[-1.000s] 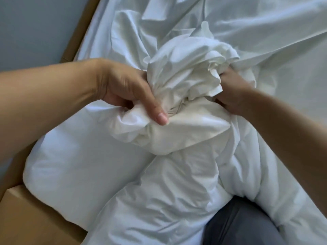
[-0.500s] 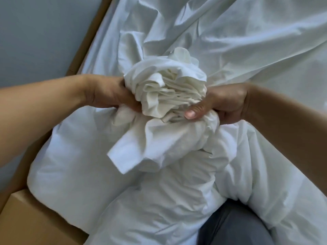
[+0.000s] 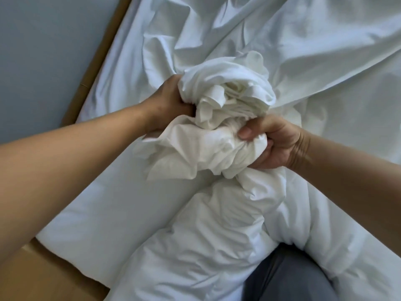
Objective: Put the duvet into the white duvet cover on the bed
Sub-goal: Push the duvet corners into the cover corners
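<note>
Looking down through the head camera, I see rumpled white cloth filling the top and right of the frame in long creases; I cannot tell whether it is more of the cover or the bed's own sheet. Below it, the duvet lies as a puffy white mass from the middle of the frame to the bottom edge, with a smoother padded stretch running to the lower left. A blue-grey wall takes the upper left, and the brown bed frame cuts diagonally between wall and bedding, showing again in the lower left corner. At centre frame the duvet cover is gathered into a tight, crumpled bunch sitting on top of the duvet's upper end, with a loose flap hanging to its lower left. A grey trouser leg shows at the bottom edge, right of centre, touching the duvet. The left hand grips the bunch from its left side, fingers buried in the folds. The right hand clenches the fabric at the lower right of the bunch, thumb laid across it and fingers curled underneath.
</note>
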A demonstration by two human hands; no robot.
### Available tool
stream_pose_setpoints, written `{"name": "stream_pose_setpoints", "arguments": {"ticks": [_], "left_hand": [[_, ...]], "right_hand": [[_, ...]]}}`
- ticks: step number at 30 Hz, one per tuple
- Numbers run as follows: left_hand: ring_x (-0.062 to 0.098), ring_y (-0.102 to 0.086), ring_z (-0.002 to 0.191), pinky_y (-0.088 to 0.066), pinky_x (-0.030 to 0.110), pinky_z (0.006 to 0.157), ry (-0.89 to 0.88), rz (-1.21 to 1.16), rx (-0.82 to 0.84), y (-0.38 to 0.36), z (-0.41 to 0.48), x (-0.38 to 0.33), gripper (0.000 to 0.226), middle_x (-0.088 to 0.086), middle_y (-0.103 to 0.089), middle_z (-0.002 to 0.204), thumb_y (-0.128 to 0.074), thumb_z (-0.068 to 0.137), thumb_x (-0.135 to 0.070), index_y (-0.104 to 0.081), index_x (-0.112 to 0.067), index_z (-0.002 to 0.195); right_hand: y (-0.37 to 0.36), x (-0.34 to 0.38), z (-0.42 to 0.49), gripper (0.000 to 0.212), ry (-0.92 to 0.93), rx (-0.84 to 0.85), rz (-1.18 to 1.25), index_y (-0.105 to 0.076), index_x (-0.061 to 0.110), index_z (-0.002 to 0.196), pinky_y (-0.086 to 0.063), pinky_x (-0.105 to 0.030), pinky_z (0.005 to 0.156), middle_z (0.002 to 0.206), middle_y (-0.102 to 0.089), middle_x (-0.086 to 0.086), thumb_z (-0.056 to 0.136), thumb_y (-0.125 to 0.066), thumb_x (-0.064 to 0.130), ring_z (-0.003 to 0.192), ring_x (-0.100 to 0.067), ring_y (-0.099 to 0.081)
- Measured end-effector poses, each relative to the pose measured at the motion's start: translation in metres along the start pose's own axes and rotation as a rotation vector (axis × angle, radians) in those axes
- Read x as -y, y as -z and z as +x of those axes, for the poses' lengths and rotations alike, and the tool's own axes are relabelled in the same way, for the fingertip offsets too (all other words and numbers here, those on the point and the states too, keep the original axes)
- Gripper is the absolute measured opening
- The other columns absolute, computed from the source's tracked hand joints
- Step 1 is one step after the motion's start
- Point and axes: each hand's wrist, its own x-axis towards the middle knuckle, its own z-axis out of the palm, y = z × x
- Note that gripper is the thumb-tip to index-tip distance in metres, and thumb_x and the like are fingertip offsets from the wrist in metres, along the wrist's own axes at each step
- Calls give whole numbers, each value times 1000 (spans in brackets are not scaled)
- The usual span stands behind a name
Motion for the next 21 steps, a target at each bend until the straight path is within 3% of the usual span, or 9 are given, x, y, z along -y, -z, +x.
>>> {"name": "stream_pose_setpoints", "arguments": {"ticks": [2, 3, 4, 5, 8, 12, 15, 18, 21], "left_hand": [[3, -63, 88, -55, 24, 78, 31, -110, 39, 3, 5, 0, 38, 4, -70, 101, -67, 82, 16, -61, -10, 109], [0, -65, 81, -54, 20, 72, 66, -184, 92, 5, 6, -1, 40, -4, -71, 92, -65, 82, 18, -61, -14, 106], [0, -67, 76, -54, 20, 68, 108, -249, 159, 9, 6, -2, 38, -9, -72, 83, -66, 80, 15, -62, -17, 100], [2, -69, 73, -55, 20, 64, 155, -299, 242, 13, 6, -3, 32, -11, -72, 78, -66, 76, 8, -66, -18, 95], [12, -75, 81, -59, 24, 66, 307, -494, 570, 27, 1, -3, 30, -3, -78, 87, -67, 73, 1, -81, -24, 84], [20, -72, 105, -60, 33, 81, 358, -646, 890, 36, -14, 0, 35, 3, -76, 113, -76, 79, -1, -79, -22, 108], [22, -73, 104, -60, 33, 81, 397, -697, 991, 29, -19, -4, 43, 6, -76, 113, -66, 79, 7, -78, -19, 111], [21, -75, 95, -61, 31, 77, 425, -663, 1092, 24, -16, -13, 38, 7, -78, 102, -83, 68, -5, -81, -19, 103], [27, -75, 96, -61, 35, 75, 466, -535, 1067, 20, -12, -15, 46, 12, -77, 104, -94, 57, -13, -81, -17, 101]], "right_hand": [[2, -1, -1, 70, 22, -30, -42, -58, 8, 106, -20, -11, 57, 91, -5, -4, 49, -97, 14, 55, -18, -4], [3, 1, -3, 75, 15, -23, -88, -58, 10, 111, 3, -36, 64, 89, -12, -7, 49, -98, 20, 63, -24, -5], [4, 3, -5, 72, -11, 11, -152, -63, 10, 113, -23, -20, 74, 89, -35, -14, 52, -98, 23, 62, -29, -20], [4, 5, -8, 63, -41, 65, -238, -69, 10, 114, -46, -39, 95, 99, -58, -23, 58, -95, 20, 72, -40, -49], [2, 11, -16, 46, -2, 27, -552, -74, 14, 116, -55, -47, 96, 123, -70, -15, 73, -80, -1, 115, -32, -66], [-2, 14, -20, 33, 222, -137, -599, -80, 20, 87, -59, -27, 73, 92, -77, -4, 67, -69, -4, 90, -18, -75], [1, 14, -18, 23, 298, -353, -541, -63, 14, 55, -41, -13, 44, 47, -54, 6, 58, -50, -5, 39, -5, -53], [9, 14, -9, 12, 316, -512, -485, -42, 10, 69, -10, -34, 70, 59, -34, -8, 64, -47, 0, 55, -18, -25], [12, 14, -3, 7, 262, -528, -432, -43, -8, 87, 0, -44, 73, 78, -32, -25, 81, -41, -5, 76, -34, 2]]}}
